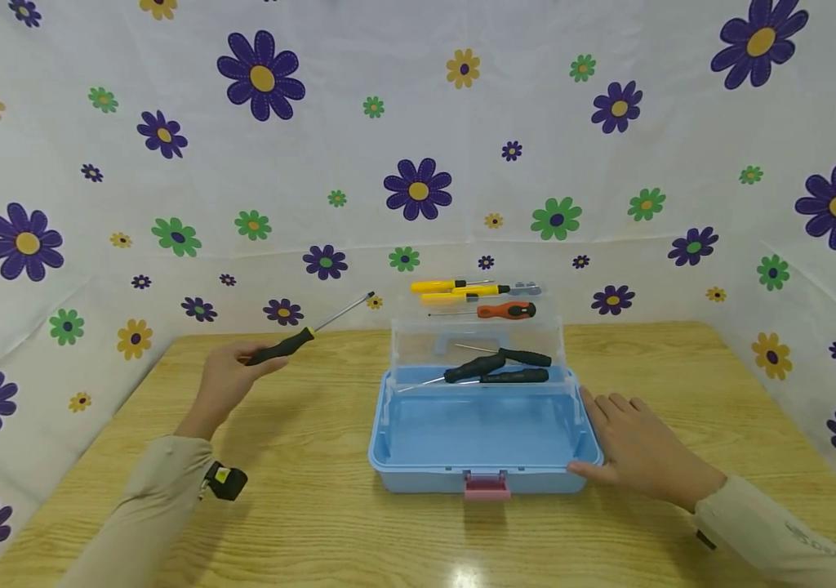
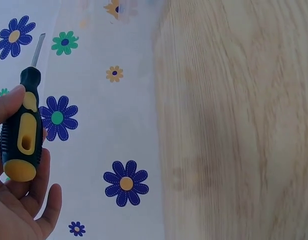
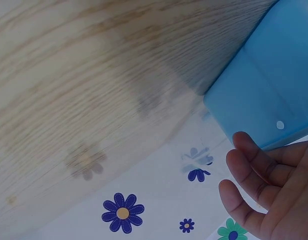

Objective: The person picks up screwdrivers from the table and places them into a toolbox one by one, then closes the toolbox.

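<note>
My left hand [image 1: 230, 377] holds a slotted screwdriver [image 1: 282, 347] by its handle, raised left of the toolbox, with the tip pointing up and to the right. In the left wrist view, the screwdriver's black-and-yellow handle [image 2: 27, 135] lies between thumb and fingers. A blue toolbox [image 1: 418, 475] stands unlatched, its main compartment in sight. Against its right side rests my right hand [image 1: 638, 449], thumb at the front corner. The right wrist view has the fingers [image 3: 249, 182] loosely bent beside the blue wall [image 3: 264, 85], one fingertip right at its edge.
Clear trays [image 1: 403, 351] rise at the toolbox's back. They bear black-handled screwdrivers [image 1: 513, 376], an orange-and-black screwdriver [image 1: 506, 310] and several yellow-handled tools [image 1: 436, 287]. A pink latch [image 1: 487, 487] hangs in front. The wooden table [image 1: 300, 523] meets a flowered cloth [image 1: 344, 122] behind.
</note>
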Demonstrator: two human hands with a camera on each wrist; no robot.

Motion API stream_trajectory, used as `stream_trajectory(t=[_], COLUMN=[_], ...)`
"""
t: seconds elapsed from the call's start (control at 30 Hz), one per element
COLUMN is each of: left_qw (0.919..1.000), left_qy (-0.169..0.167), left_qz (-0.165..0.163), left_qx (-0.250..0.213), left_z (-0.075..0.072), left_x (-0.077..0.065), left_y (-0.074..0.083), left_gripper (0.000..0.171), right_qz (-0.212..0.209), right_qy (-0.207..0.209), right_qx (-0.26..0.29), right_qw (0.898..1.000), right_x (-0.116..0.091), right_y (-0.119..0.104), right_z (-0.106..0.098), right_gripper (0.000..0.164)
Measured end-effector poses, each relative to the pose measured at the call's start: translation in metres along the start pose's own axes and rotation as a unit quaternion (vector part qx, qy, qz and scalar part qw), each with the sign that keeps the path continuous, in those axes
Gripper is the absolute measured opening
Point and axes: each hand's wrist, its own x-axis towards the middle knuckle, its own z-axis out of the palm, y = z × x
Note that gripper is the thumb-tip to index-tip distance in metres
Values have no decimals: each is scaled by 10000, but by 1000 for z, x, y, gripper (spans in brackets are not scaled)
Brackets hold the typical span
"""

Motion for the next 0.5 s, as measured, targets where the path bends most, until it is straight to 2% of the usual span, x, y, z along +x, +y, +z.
stream_trajectory(t=[0.5], left_qw=[9993], left_qy=[25], left_qz=[218], left_qx=[-296], left_z=[7], left_x=[-5], left_y=[25], left_gripper=[42], right_qz=[32], right_qy=[-6], right_qx=[44], right_qw=[10000], right_x=[-1], right_y=[0], right_z=[0], right_gripper=[100])
